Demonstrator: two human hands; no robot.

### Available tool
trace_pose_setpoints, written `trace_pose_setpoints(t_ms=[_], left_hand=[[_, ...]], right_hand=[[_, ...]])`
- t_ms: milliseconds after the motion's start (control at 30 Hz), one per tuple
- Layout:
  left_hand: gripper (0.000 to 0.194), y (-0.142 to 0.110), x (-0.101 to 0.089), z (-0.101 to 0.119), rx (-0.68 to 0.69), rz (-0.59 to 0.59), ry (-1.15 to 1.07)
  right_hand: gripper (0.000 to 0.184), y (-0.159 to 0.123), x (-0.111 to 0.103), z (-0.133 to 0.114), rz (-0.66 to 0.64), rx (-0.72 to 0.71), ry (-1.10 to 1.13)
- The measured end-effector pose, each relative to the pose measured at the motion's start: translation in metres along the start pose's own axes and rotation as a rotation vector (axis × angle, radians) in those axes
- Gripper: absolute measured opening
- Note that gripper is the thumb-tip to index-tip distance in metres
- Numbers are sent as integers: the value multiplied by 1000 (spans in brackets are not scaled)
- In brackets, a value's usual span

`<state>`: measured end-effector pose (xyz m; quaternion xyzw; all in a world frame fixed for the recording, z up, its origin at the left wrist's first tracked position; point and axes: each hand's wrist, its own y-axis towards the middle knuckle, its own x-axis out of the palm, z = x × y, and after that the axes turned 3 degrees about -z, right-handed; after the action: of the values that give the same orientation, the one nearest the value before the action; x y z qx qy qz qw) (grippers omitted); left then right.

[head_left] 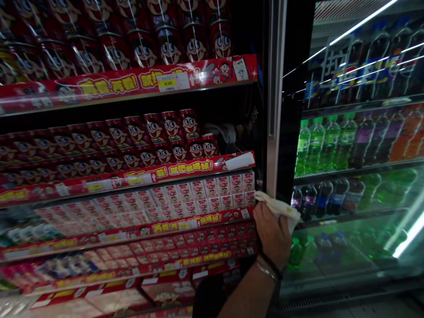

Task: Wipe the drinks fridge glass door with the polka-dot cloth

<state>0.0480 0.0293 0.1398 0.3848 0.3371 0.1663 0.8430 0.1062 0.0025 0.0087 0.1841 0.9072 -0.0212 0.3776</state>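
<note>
My left hand [272,232] is closed on a pale cloth [278,206] with a small yellow mark. It holds the cloth against the lower part of the silver door-frame post [274,132], with the back of the hand towards me. A black band and a silver bracelet [266,270] circle the wrist. Just left of the fingers are small white-and-red cartons [248,183] on a shelf. My right hand is out of view.
Red cartoon-face cans [170,126] fill the shelves on the left, above red price strips [185,169]. Farther back lies a greyish cloth-like thing [227,132], partly hidden. On the right, a glass-fronted cooler holds green-capped bottles [331,137] and dark drinks.
</note>
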Motion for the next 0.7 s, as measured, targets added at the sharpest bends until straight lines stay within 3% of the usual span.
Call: trace_pose_setpoints(t_ms=[67,133,233,300,400,467,533,600,700], left_hand=[[58,44,-4,21,36,52,-18],[65,74,-5,35,62,116,-28],[74,70,4,34,85,174,19],[72,36,16,17,66,147,58],[67,-41,39,-24,-9,42,87],[66,-96,53,-56,-76,-78,83],[72,-144,64,-86,-154,-220,71],[77,-179,69,-106,-212,-357,56],[75,-205,66,-118,-312,-511,50]], right_hand=[[33,-6,-27,28,26,102,-53],[48,-19,-51,59,35,141,-82],[59,-34,-69,89,24,179,-116],[56,-35,-61,90,-5,181,-126],[42,-26,-22,62,-69,147,-121],[58,-21,10,33,-115,15,-91],[58,-21,37,8,-157,-166,-54],[46,-28,55,-3,-172,-280,-42],[47,-44,63,2,-181,-291,-35]])
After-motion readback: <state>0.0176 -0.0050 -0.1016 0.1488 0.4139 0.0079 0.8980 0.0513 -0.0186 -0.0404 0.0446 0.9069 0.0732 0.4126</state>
